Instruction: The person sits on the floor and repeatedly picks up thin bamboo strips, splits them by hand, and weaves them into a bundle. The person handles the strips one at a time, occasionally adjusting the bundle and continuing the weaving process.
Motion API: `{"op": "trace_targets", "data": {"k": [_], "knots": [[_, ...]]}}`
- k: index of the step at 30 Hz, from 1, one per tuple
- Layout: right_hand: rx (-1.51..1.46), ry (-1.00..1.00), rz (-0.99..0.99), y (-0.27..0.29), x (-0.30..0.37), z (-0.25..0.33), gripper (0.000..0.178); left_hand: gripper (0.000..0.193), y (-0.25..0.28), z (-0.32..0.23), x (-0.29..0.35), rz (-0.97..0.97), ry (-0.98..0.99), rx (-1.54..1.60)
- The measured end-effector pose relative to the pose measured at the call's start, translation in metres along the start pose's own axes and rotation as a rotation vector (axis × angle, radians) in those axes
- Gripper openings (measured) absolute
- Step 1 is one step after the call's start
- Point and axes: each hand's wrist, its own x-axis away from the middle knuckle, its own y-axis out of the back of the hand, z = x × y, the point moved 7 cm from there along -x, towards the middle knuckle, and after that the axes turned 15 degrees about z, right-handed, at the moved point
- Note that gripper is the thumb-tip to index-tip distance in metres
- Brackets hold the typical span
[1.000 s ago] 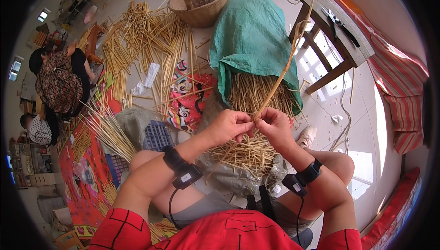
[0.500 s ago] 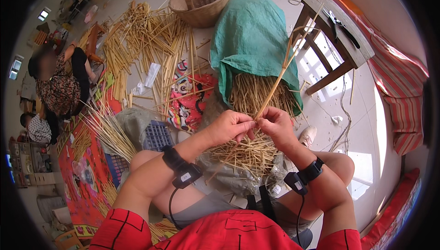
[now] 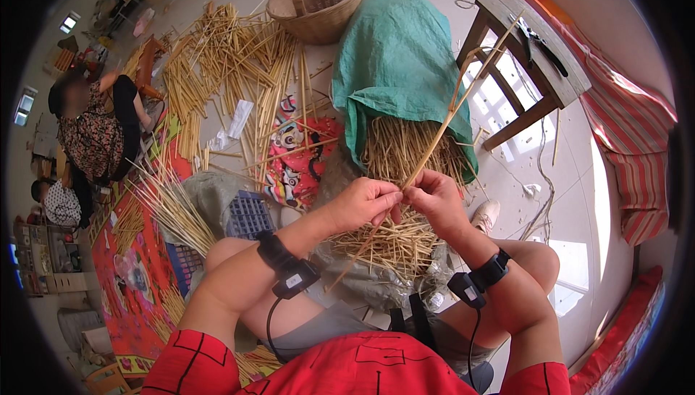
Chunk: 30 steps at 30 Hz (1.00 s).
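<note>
Between my fingers runs a long straw stalk point(image 3: 436, 137), slanting up and away to the right, with its thin lower end pointing down left past my left hand. My left hand point(image 3: 368, 202) is closed in a pinch on it, thumb and forefinger together. Beside it, almost touching, my right hand point(image 3: 433, 198) pinches the same stalk with the thumb on top. Dry leaf pieces hang from the stalk's far end. Just below my hands lies a heap of cut straw point(image 3: 394, 243) on clear plastic. Beyond them, more straw point(image 3: 413, 147) sticks out of a green woven sack point(image 3: 394, 55).
A wicker basket point(image 3: 326, 5) stands at the back. Pliers point(image 3: 541, 46) lie on a wooden stool point(image 3: 507, 15) at right. Loose stalks point(image 3: 224, 62) cover the floor at far left. A blue plastic crate point(image 3: 248, 214) sits by my left knee. Another person point(image 3: 98, 131) sits at left.
The far end of the stalk has swung slightly to the right and its sheath leaf has shifted. Both hands stay nearly in place. The person at left has moved a little.
</note>
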Motion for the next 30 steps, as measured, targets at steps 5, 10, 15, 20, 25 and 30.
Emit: {"op": "trace_targets", "data": {"k": [5, 10, 15, 20, 25, 30], "knots": [[0.011, -0.005, -0.012, 0.000, 0.001, -0.001, 0.005, 0.024, -0.002, 0.002, -0.001, -0.012, 0.000, -0.005], [-0.069, 0.016, 0.015, -0.002, 0.001, -0.002, 0.005, 0.025, -0.006, 0.000, -0.002, 0.026, -0.006, -0.005], [-0.186, 0.054, -0.082, 0.009, -0.001, -0.001, 0.004, 0.026, -0.010, -0.005, -0.001, 0.078, -0.012, -0.019], [-0.177, 0.163, -0.274, 0.048, -0.005, 0.014, 0.003, 0.026, -0.004, 0.008, 0.000, 0.030, 0.080, -0.122], [-0.177, 0.322, -0.443, 0.100, 0.008, 0.043, 0.006, 0.022, 0.005, 0.016, 0.005, -0.052, 0.212, -0.287], [-0.188, 0.543, -0.634, 0.154, 0.038, 0.085, 0.009, 0.018, 0.026, 0.021, 0.015, -0.179, 0.117, -0.827]]}}
